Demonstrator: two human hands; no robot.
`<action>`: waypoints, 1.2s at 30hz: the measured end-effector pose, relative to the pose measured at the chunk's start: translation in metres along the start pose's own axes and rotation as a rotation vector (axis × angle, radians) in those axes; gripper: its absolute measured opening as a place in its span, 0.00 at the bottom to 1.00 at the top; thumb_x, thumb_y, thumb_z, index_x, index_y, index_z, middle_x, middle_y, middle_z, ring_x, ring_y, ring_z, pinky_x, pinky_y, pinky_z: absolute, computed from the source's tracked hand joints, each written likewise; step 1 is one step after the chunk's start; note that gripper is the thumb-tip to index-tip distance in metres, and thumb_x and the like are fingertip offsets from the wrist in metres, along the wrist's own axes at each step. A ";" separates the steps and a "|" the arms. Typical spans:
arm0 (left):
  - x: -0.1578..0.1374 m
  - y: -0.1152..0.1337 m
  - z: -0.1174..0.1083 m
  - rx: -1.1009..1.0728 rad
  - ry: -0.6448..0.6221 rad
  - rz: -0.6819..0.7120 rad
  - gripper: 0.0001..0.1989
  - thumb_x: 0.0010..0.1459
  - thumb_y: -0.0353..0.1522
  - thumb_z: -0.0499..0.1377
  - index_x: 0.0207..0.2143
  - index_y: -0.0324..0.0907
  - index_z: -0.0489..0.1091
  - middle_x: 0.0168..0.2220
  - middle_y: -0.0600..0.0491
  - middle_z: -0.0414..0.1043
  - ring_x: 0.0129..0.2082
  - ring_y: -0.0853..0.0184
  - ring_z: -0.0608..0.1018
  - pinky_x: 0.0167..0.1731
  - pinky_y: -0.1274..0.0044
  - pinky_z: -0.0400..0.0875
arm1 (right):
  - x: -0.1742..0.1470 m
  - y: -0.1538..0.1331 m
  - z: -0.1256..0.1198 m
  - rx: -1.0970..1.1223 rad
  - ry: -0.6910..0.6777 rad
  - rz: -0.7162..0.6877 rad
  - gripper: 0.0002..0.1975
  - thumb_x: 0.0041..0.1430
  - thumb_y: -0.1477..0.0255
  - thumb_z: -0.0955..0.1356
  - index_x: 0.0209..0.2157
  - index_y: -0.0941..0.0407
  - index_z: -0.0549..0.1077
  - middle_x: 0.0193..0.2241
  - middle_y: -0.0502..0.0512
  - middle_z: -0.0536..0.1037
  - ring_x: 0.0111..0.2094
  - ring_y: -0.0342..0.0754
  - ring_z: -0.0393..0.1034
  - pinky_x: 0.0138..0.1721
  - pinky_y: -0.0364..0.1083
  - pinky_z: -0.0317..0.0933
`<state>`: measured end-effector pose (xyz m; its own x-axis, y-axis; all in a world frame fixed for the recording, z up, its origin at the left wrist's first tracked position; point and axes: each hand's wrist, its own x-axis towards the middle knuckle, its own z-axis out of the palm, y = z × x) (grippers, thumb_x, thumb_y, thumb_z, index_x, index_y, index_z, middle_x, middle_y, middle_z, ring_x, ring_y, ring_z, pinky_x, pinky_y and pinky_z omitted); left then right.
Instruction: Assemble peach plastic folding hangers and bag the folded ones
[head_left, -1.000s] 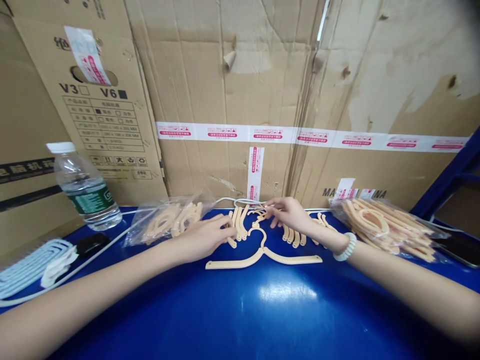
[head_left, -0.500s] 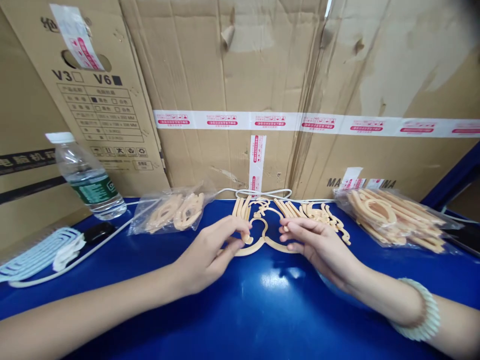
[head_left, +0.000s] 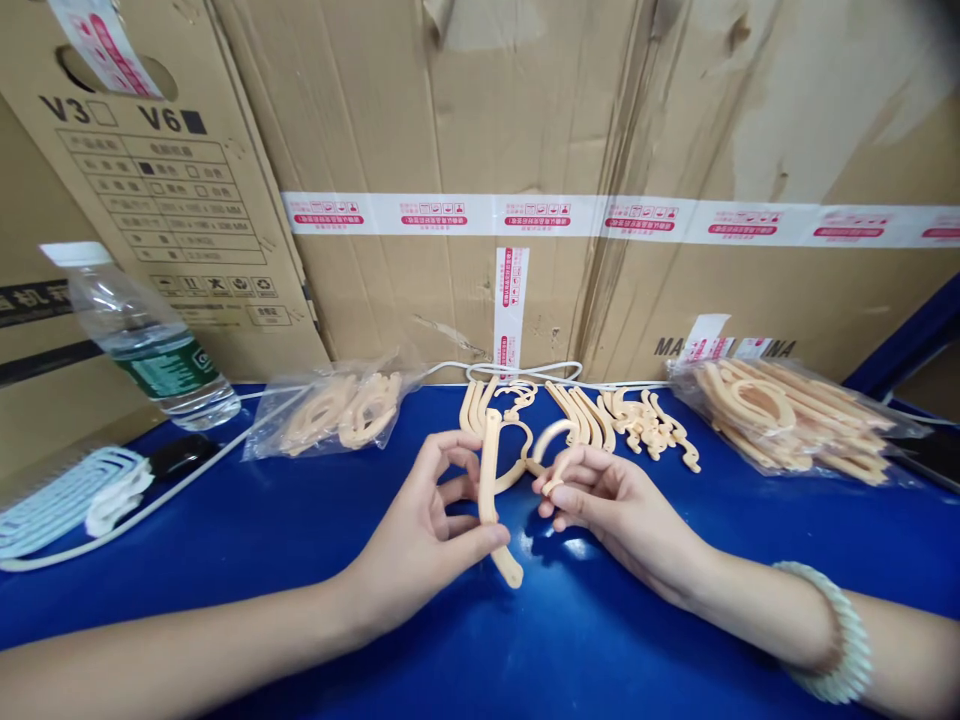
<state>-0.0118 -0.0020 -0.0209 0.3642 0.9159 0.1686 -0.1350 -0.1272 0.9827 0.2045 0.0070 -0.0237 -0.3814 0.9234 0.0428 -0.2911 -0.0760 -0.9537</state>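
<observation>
My left hand [head_left: 431, 530] is closed on a long, slightly bent beige hanger arm [head_left: 489, 470], held nearly upright between thumb and fingers. Its lower end sticks out below my thumb. My right hand [head_left: 607, 505] pinches a beige curved piece [head_left: 553, 488], largely hidden by the fingers. Just behind both hands, a beige loop-shaped piece [head_left: 525, 440] and a curved arm [head_left: 551, 435] lie on the blue table, partly covered by my hands.
Behind lie rows of beige arms [head_left: 589, 415] and a pile of small hooks [head_left: 649, 425]. Clear bags of beige parts [head_left: 341, 410] [head_left: 787, 420] flank them. A water bottle [head_left: 161, 350], a pale blue hairbrush [head_left: 71, 500] and a white cable [head_left: 187, 490] are at left. Cardboard [head_left: 450, 130] stands behind.
My left hand has moved nearer and turned, so the long arm shows upright in its grip. My right hand has shifted left and slightly down. The camera view has tilted downward a little.
</observation>
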 end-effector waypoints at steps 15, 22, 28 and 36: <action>0.003 0.000 -0.003 0.154 0.029 0.006 0.12 0.54 0.32 0.65 0.26 0.42 0.63 0.28 0.59 0.66 0.30 0.71 0.70 0.32 0.78 0.67 | 0.001 0.002 -0.001 -0.070 -0.055 0.011 0.09 0.54 0.67 0.76 0.33 0.55 0.77 0.33 0.52 0.81 0.33 0.42 0.75 0.37 0.42 0.70; 0.000 0.000 -0.003 0.197 0.027 0.047 0.12 0.56 0.33 0.64 0.26 0.43 0.62 0.29 0.58 0.65 0.30 0.70 0.70 0.30 0.78 0.65 | -0.001 -0.001 -0.002 -0.176 -0.157 -0.026 0.07 0.61 0.64 0.72 0.34 0.54 0.77 0.39 0.52 0.81 0.42 0.44 0.74 0.46 0.45 0.66; -0.001 0.002 -0.001 0.209 0.023 0.050 0.12 0.56 0.32 0.63 0.24 0.42 0.62 0.28 0.58 0.64 0.30 0.70 0.71 0.30 0.78 0.66 | 0.000 -0.001 -0.003 -0.192 -0.174 0.020 0.09 0.61 0.63 0.72 0.35 0.55 0.78 0.34 0.52 0.81 0.35 0.42 0.75 0.41 0.43 0.68; -0.001 0.008 0.002 0.220 0.018 0.044 0.11 0.54 0.30 0.63 0.23 0.41 0.64 0.27 0.58 0.67 0.29 0.70 0.74 0.30 0.79 0.68 | 0.001 -0.004 -0.001 -0.214 -0.198 0.056 0.13 0.61 0.61 0.72 0.36 0.58 0.75 0.30 0.54 0.82 0.31 0.42 0.77 0.35 0.41 0.71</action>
<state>-0.0118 -0.0046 -0.0128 0.3458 0.9139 0.2125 0.0545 -0.2457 0.9678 0.2063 0.0084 -0.0207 -0.5615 0.8271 0.0256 -0.0811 -0.0243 -0.9964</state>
